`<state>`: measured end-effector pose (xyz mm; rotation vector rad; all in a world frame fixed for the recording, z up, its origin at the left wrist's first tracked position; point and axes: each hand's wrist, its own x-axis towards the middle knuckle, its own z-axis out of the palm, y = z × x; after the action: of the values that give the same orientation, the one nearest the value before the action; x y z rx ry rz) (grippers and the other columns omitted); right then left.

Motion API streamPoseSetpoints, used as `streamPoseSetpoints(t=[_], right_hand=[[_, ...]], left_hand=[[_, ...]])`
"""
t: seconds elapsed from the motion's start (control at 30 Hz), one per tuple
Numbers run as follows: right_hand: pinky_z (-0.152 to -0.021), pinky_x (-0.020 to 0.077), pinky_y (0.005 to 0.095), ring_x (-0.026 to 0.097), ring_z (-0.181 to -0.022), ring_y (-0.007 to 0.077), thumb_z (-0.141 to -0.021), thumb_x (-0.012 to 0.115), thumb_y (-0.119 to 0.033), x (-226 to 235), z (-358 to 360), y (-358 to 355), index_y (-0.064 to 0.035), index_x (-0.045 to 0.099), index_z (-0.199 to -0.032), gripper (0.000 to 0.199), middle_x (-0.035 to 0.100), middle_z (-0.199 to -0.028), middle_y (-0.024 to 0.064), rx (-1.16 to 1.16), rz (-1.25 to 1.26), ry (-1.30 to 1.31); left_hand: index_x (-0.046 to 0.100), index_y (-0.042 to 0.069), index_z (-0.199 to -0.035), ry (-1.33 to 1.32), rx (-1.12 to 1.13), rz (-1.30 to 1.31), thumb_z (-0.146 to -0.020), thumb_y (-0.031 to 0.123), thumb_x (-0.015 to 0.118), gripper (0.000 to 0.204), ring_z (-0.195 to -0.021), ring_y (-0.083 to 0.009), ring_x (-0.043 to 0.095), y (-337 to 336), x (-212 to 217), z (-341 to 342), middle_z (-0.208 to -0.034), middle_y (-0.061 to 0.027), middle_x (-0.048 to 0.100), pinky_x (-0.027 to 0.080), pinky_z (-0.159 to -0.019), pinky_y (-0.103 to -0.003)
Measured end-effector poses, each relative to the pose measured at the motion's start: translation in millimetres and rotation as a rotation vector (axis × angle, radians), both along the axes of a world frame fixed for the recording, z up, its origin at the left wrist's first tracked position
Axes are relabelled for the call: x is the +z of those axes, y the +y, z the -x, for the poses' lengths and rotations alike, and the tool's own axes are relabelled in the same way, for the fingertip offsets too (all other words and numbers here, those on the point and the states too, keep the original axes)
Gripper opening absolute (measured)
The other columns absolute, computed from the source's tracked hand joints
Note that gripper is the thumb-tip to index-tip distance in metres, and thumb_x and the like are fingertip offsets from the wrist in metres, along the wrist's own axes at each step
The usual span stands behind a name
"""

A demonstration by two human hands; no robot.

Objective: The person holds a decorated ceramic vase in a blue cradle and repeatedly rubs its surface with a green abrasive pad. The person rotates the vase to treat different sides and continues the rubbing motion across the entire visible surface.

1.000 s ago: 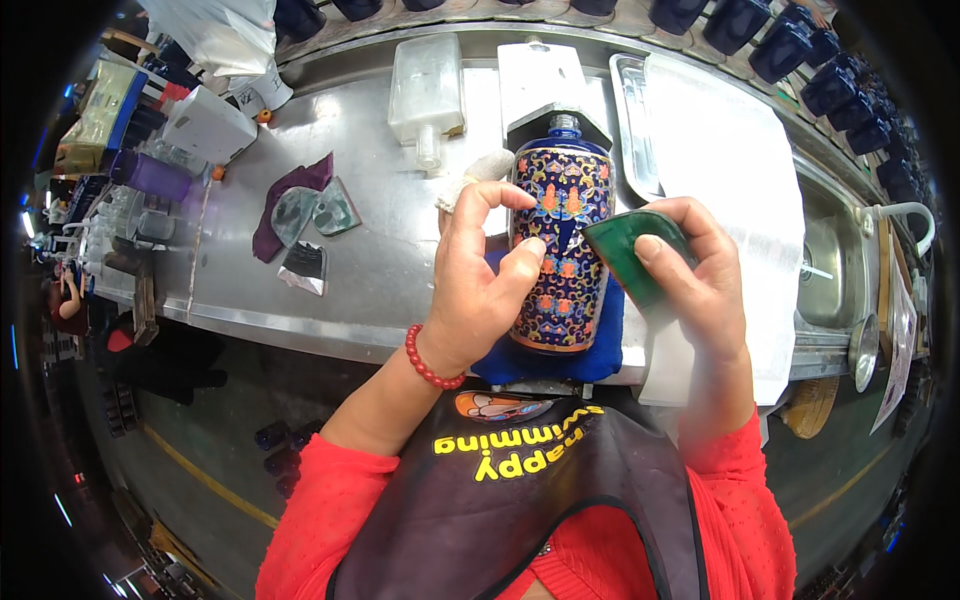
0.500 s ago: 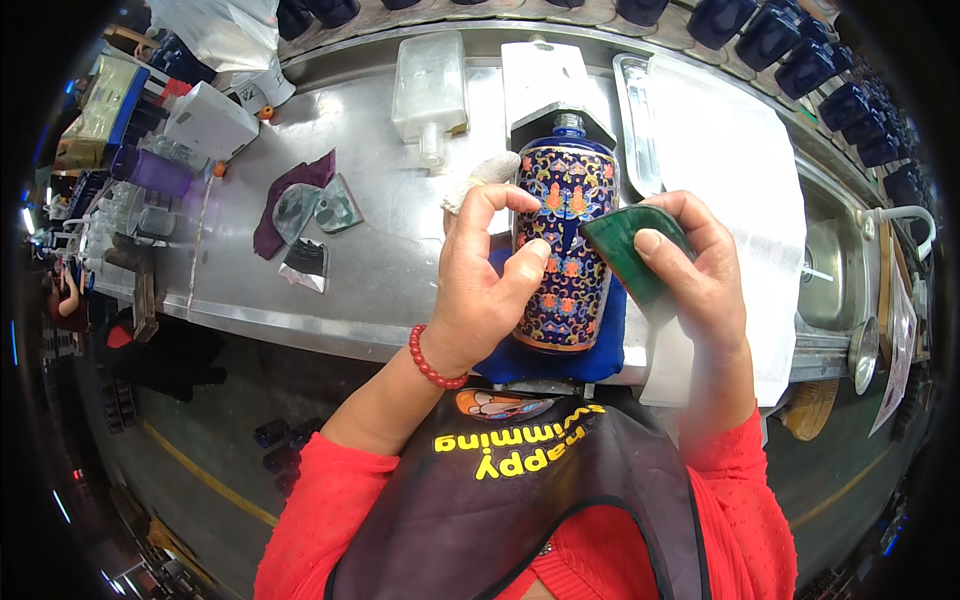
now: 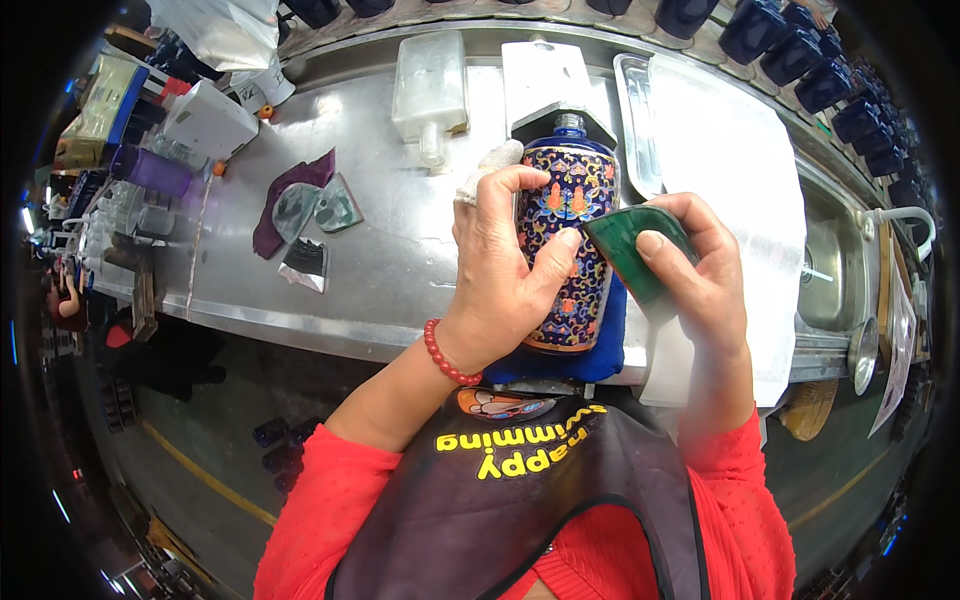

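While both hands work it, patterned blue bottle (image 3: 566, 250) lies on desk (image 3: 400, 260), neck pointing away.
Left hand (image 3: 505, 270) clamps bottle's left flank; right hand (image 3: 695, 280), just right of bottle, pinches green pad (image 3: 630, 250) against it.

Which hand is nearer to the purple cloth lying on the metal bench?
Left. The left hand grips the patterned blue bottle, on the bottle's side facing the purple cloth. The right hand, holding a green pad, is on the bottle's far side.
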<state>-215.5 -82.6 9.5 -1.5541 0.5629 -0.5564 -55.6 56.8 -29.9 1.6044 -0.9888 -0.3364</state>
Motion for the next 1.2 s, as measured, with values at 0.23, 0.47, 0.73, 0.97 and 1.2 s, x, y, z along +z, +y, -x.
streamPoseSetpoints(t=[0.23, 0.47, 0.73, 0.97, 1.2], right_hand=[[-0.078, 0.0536, 0.0249, 0.065, -0.087, 0.0088, -0.095, 0.072, -0.010, -0.6, 1.4, 1.7, 0.0018, 0.066, -0.110, 0.020, 0.070, -0.097, 0.0046, -0.013, 0.040, 0.001], [-0.078, 0.0537, 0.0244, 0.065, -0.088, 0.0087, -0.097, 0.071, -0.009, -0.9, -0.4, 5.2, 0.0012, 0.065, -0.112, 0.020, 0.070, -0.098, 0.0047, -0.026, 0.088, -0.021], [-0.076, 0.0526, 0.0233, 0.064, -0.087, 0.0079, -0.098, 0.072, -0.010, 6.1, 3.0, 3.2, 0.0007, 0.064, -0.113, 0.020, 0.069, -0.098, 0.0041, -0.035, 0.167, -0.029], [-0.074, 0.0526, 0.0257, 0.064, -0.083, 0.0102, -0.095, 0.072, -0.010, 0.0, -3.5, 3.9, 0.0014, 0.066, -0.110, 0.020, 0.069, -0.095, 0.0054, 0.004, 0.294, -0.011], [-0.073, 0.0521, 0.0243, 0.064, -0.082, 0.0087, -0.096, 0.071, -0.010, 2.5, -3.9, 7.3, 0.0010, 0.065, -0.111, 0.020, 0.069, -0.093, 0.0042, -0.065, 0.249, 0.023]], left_hand=[[0.047, 0.000, -0.134, -0.013, -0.062, 0.052, -0.095, 0.016, 0.068, 0.047, -0.120, -0.0185, 0.051, 4.0, -6.2, -8.3, -0.133, -0.0128, 0.047, 0.045, -0.104, -0.033], [0.045, 0.000, -0.135, -0.076, -0.071, 0.012, -0.094, 0.013, 0.067, 0.048, -0.117, -0.0166, 0.054, 7.2, -2.6, -1.8, -0.130, -0.0126, 0.049, 0.050, -0.098, -0.033], [0.044, 0.000, -0.135, 0.059, -0.097, 0.059, -0.094, 0.011, 0.068, 0.049, -0.113, -0.0154, 0.057, 8.0, -7.5, -4.4, -0.127, -0.0114, 0.050, 0.052, -0.094, -0.030], [0.043, 0.002, -0.135, -0.131, -0.010, 0.012, -0.094, 0.007, 0.067, 0.048, -0.107, -0.0142, 0.061, 2.0, -4.8, -0.6, -0.127, -0.0120, 0.051, 0.057, -0.085, -0.029], [0.041, 0.002, -0.136, 0.130, -0.084, -0.012, -0.095, 0.007, 0.065, 0.048, -0.100, -0.0132, 0.063, 4.2, -4.2, -1.6, -0.126, -0.0133, 0.052, 0.058, -0.079, -0.028]])
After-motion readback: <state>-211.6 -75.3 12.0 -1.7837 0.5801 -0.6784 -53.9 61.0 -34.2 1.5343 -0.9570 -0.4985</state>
